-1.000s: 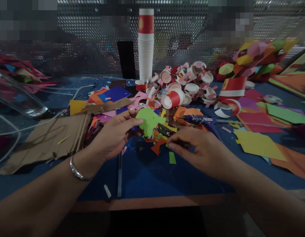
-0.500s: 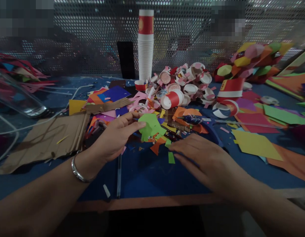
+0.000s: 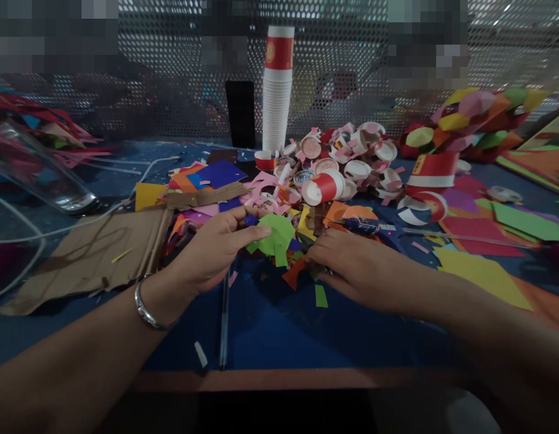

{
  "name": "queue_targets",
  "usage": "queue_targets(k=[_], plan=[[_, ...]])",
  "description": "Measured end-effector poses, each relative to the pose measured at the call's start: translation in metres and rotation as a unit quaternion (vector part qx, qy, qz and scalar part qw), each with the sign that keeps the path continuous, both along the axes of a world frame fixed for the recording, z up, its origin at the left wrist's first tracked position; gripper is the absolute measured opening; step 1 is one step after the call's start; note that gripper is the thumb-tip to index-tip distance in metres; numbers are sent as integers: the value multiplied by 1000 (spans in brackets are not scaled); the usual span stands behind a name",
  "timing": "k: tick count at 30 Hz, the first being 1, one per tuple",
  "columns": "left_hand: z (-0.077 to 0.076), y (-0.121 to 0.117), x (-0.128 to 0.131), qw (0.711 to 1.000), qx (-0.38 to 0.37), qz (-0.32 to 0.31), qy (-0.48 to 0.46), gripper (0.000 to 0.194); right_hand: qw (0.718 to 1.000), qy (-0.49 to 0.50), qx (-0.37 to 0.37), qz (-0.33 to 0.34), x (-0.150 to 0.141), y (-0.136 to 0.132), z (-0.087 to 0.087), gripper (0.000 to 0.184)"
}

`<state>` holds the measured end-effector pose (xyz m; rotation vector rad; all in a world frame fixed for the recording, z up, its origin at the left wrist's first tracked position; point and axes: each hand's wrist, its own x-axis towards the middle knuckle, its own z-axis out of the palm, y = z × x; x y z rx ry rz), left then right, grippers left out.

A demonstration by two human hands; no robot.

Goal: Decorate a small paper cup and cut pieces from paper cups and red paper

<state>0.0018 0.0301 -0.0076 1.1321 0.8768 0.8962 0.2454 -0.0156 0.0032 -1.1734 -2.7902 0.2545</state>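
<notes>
In front of the toppled paper cup (image 3: 322,188), the left hand (image 3: 216,247) alone pinches the now-turned green paper piece (image 3: 277,234), the right hand (image 3: 354,266) having moved nearer that cup, its grip impossible to tell.

On the blue table (image 3: 283,337): cardboard (image 3: 82,256) left of the grip of the left hand (image 3: 211,247), stacked cups (image 3: 276,96) beyond, green scrap (image 3: 321,296) nearer, rightward.

Mesh panel (image 3: 170,108) behind the table (image 3: 315,343). Stack of paper cups (image 3: 277,99) at the back, heap of cut cups (image 3: 357,171) before it to the right. Corrugated cardboard (image 3: 78,253) left, glass vessel (image 3: 64,185) beyond. Paper cutout (image 3: 278,234) in left hand (image 3: 211,250), mid-table; right hand (image 3: 354,265) to its right, before the glue gun (image 3: 366,225). Paper sheets (image 3: 482,236) farther right on the table.
</notes>
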Motion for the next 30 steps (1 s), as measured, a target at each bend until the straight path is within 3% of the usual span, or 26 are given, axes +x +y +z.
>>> queue_targets(k=[5,10,15,19,21,24,27,30], plan=[[2,0,0,1000,-14,-20,-4,20,998,2,-55,-18,0,5,0,11],[4,-1,0,999,-19,-40,-5,17,997,41,-59,-31,9,-1,3,14],[5,-1,-1,997,-45,-61,17,18,983,85,-29,-157,45,-20,12,20],[9,-4,1,993,-67,-82,47,21,931,87,2,-354,78,-33,1,32],[11,-7,3,992,-64,-83,69,27,906,80,4,-416,89,-34,-9,39],[12,-9,4,992,-63,-84,67,29,884,98,-22,-457,99,-31,-20,46],[10,-7,3,992,-65,-97,38,18,869,112,-34,-480,108,-25,-30,45],[8,-5,1,991,-61,-115,27,15,841,227,-79,-485,115,-21,-39,51]])
